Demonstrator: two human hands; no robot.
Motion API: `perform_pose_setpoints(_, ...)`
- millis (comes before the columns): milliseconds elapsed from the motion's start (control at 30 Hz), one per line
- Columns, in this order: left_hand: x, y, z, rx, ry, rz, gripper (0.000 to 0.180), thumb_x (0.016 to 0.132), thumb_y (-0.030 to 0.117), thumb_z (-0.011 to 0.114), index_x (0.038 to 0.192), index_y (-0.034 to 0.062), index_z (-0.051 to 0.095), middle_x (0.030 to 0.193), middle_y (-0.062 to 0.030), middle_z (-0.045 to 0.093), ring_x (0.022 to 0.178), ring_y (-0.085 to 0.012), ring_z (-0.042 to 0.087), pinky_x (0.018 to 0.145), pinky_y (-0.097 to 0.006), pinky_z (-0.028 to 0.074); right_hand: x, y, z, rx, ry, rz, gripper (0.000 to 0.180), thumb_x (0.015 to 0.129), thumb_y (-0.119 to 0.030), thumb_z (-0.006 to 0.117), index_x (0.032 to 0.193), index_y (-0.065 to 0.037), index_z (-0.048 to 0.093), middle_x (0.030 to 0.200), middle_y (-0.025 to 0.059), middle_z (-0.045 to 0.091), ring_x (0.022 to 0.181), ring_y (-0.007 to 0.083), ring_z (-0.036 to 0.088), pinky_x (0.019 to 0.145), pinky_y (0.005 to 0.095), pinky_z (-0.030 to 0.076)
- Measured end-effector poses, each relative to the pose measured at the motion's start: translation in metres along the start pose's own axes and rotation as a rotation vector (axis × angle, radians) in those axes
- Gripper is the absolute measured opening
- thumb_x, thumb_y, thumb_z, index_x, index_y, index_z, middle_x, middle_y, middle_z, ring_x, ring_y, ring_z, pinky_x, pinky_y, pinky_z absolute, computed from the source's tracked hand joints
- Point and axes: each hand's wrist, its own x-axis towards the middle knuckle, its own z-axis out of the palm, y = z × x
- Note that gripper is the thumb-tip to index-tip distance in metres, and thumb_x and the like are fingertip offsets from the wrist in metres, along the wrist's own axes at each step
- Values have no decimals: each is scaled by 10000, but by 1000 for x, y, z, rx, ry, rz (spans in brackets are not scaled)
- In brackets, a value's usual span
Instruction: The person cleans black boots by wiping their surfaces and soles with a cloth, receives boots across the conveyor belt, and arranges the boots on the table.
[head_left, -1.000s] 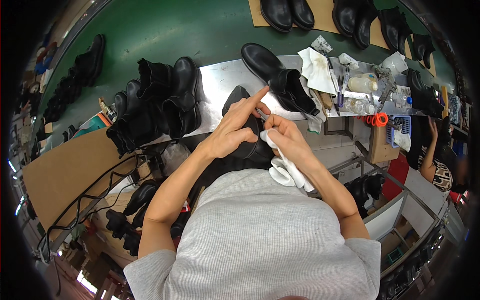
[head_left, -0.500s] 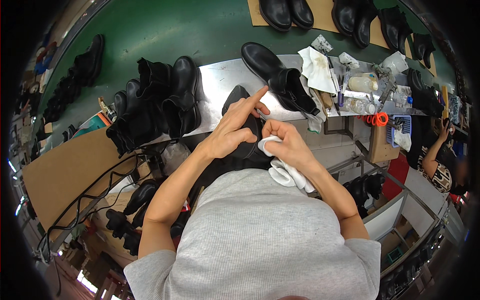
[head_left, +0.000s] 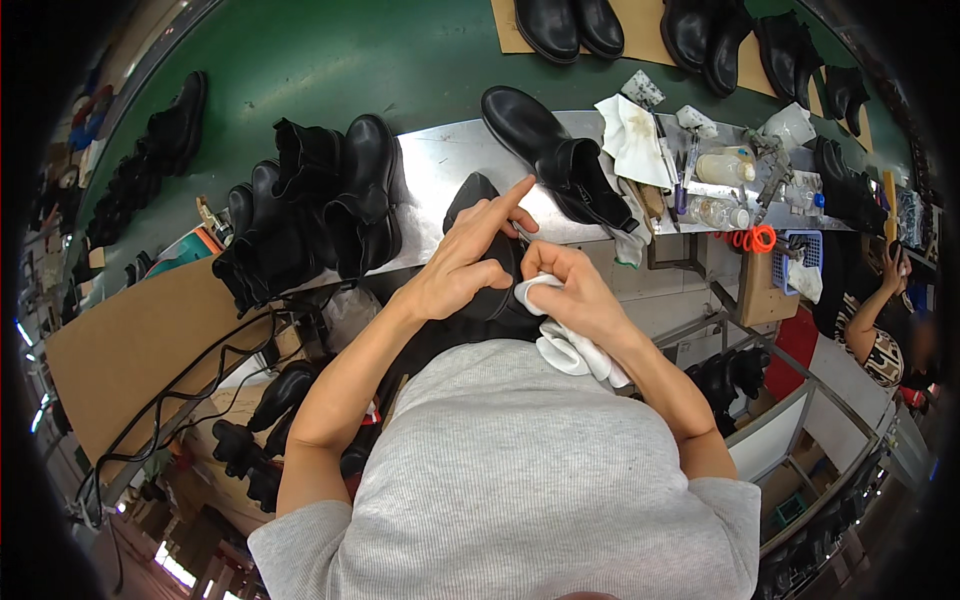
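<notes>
My left hand lies across a black boot in front of my waist, the forefinger stretched out and the thumb bent against it. The boot seems to be turned with its dark sole up; much of it is hidden under my fingers. At the boot's right side, my right hand is closed around a white cloth, which hangs down by my shirt. Its fingertips are close against the boot. Just beyond, another black boot lies on its side on the metal bench top.
Several black boots stand left on the bench. To the right are a white cloth, plastic bottles and an orange coiled hose. A green table with more boots lies beyond. Another person is at far right.
Both hands stay at the boot in nearly the same pose. The right hand has shifted only very slightly.
</notes>
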Motion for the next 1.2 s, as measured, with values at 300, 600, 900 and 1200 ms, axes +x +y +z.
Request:
perform_pose_setpoints(300, 1, 0, -1, 14, 6, -1, 1000, 444, 261, 499, 1407, 69, 314, 1065, -101, 526, 942, -235, 457, 969, -352, 324, 0, 1, 0, -44, -44, -39, 91, 743, -67, 562, 739, -54, 472, 679, -48, 446, 616, 22, 396, 539, 191, 304)
perform_pose_setpoints(600, 1, 3, 0, 22, 9, -26, 1005, 437, 257, 502, 1409, 81, 317, 1063, -100, 522, 945, -230, 452, 981, -349, 308, 1, -2, -1, 18, -23, 1, 91, 750, -68, 557, 743, -57, 466, 677, -52, 443, 619, 20, 396, 543, 189, 310)
perform_pose_setpoints(900, 1, 3, 0, 35, 2, -20, 997, 445, 254, 502, 1409, 79, 315, 1076, -104, 525, 948, -234, 453, 988, -350, 312, 4, 0, -4, 89, 6, 93, 80, 763, -103, 561, 754, -67, 489, 661, -50, 449, 596, 13, 393, 517, 192, 297)
perform_pose_setpoints(1200, 0, 3, 0, 7, 8, -23, 1004, 440, 270, 496, 1406, 63, 314, 1096, -114, 531, 965, -234, 460, 998, -366, 307, 0, 1, -5, 68, -90, 35, 65, 752, -91, 563, 768, -57, 510, 660, -47, 472, 591, 13, 405, 517, 187, 305)
